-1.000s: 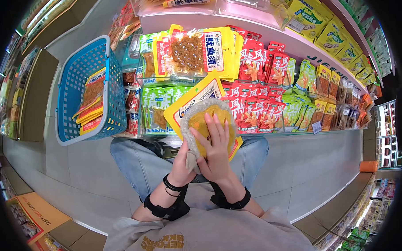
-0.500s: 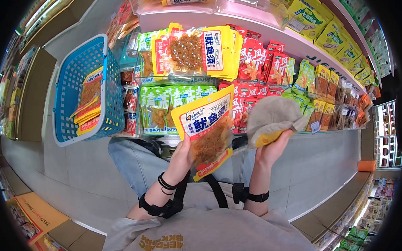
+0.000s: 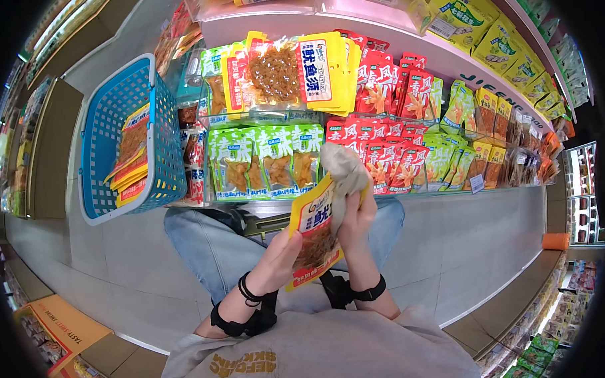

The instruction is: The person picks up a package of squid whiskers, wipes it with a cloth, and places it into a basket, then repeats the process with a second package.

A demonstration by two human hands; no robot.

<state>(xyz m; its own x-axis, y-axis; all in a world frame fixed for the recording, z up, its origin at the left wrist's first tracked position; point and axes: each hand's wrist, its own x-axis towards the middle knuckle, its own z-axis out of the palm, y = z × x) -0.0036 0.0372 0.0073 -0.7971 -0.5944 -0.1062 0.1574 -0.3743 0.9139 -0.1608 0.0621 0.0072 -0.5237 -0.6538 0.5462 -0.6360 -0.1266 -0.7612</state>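
My left hand (image 3: 277, 258) grips the left edge of a yellow-edged packet of dried squid snack (image 3: 316, 247), held tilted above my lap. In my right hand (image 3: 358, 222) is a crumpled grey cloth (image 3: 345, 169), which lies over the packet's right side and hides part of its print. The fingers of both hands are closed. Beyond them, a stack of similar squid packets (image 3: 278, 73) lies on top of the shelf goods. Green snack packets (image 3: 275, 163) stand in a row just past my hands.
A blue basket (image 3: 88, 150) at the left holds several squid packets (image 3: 134, 145). Red packets (image 3: 375, 86) and more bagged snacks fill the shelf to the right. Grey tiled floor (image 3: 464, 250) runs along the shelf front. Another display (image 3: 41, 145) stands at far left.
My right hand has brought the cloth leftward onto the packet. The packet has turned more edge-on and sits slightly lower. The view has shifted a little.
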